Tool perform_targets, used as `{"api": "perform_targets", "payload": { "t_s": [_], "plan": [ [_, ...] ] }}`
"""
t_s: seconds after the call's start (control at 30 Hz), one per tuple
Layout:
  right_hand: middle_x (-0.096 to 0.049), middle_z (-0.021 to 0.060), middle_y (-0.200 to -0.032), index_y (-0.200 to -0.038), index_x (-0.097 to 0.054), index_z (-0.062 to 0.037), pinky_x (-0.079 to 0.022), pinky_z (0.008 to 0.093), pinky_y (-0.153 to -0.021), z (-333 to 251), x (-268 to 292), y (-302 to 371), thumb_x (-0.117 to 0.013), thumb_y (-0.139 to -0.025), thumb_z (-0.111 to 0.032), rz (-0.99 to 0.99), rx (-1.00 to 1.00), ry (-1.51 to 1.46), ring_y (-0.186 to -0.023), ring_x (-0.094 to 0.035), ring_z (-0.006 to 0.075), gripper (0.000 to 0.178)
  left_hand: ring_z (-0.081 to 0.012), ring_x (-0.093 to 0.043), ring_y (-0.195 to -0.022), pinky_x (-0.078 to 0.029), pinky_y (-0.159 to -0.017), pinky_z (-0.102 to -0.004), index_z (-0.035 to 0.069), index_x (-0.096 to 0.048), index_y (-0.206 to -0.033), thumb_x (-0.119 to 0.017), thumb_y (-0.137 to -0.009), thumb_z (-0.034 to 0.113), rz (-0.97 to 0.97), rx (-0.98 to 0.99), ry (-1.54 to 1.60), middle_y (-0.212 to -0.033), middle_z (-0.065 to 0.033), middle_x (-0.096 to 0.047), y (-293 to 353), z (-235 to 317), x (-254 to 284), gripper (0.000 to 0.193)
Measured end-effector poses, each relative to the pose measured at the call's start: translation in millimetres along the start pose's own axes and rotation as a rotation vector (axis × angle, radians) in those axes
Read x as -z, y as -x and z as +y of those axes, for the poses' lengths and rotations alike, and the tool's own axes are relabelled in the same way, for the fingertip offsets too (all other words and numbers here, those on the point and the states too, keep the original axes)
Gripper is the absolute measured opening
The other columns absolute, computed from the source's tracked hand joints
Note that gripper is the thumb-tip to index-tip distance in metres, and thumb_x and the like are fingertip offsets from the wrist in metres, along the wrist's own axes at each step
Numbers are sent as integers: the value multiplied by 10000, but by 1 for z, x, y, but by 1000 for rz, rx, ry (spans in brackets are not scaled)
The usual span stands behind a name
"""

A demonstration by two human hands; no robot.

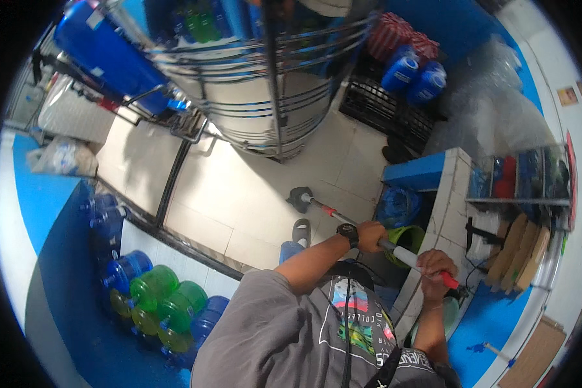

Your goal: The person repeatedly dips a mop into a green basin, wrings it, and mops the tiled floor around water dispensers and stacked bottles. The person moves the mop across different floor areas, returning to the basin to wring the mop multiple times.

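Observation:
A mop [401, 253] slants across in front of me, with a grey and white pole, a red collar low down and a red tip at the upper end. Its dark head [299, 199] rests on the pale tiled floor [239, 187]. My left hand [370, 237], with a black watch at the wrist, is closed around the middle of the pole. Closer to the red tip, my right hand [436, 264] also grips the pole. A sandalled foot [301, 231] shows on the tiles just below the mop head.
A large steel tank [252, 97] stands ahead, beside a blue cylinder [110, 58]. Green and blue water jugs [155, 288] line the left. Black crates [388, 113] sit at the far right. A green bucket [404, 242] and tiled ledge [443, 207] are close on my right.

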State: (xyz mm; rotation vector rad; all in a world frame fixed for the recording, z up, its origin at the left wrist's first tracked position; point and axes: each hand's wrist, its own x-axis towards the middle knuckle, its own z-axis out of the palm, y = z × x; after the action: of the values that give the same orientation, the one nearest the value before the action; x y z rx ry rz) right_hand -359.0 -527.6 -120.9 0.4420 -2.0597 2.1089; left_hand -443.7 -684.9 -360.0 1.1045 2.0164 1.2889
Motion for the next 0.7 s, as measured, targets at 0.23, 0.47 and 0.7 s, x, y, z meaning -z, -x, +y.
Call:
{"api": "perform_targets", "payload": {
  "t_s": [0.23, 0.47, 0.7],
  "plan": [
    [-512, 42, -782, -885, -538, -120, -492, 424, -803, 86, -110, -45, -617, -1162, -250, 266, -22, -198, -721, -515, 176, 316, -403, -769, -924, -588, -841, -563, 112, -793, -957, -826, -836, 318, 217, 271, -100, -915, -152, -788, 103, -65, 97, 241],
    [-677, 75, -1115, -1172, -617, -41, -513, 396, -1068, 170, -236, -37, -713, -1109, -205, 211, -275, 113, -1134, -670, 210, 201, -424, -716, -1070, -576, -950, -519, 71, -751, -1151, -927, -849, 220, 1369, 689, -269, -1152, -207, -726, 186, -156, 101, 380],
    [-691, 76, -1158, -1177, -678, -43, -495, 358, -1054, 203, -295, -23, -787, -1058, -223, 88, -459, 57, -1144, -642, 191, 241, -390, -695, -1065, -584, -955, -463, 37, -761, -1072, -939, -894, 373, 1304, 854, -159, -1211, -179, -635, 250, -181, 134, 419]
  ]
}}
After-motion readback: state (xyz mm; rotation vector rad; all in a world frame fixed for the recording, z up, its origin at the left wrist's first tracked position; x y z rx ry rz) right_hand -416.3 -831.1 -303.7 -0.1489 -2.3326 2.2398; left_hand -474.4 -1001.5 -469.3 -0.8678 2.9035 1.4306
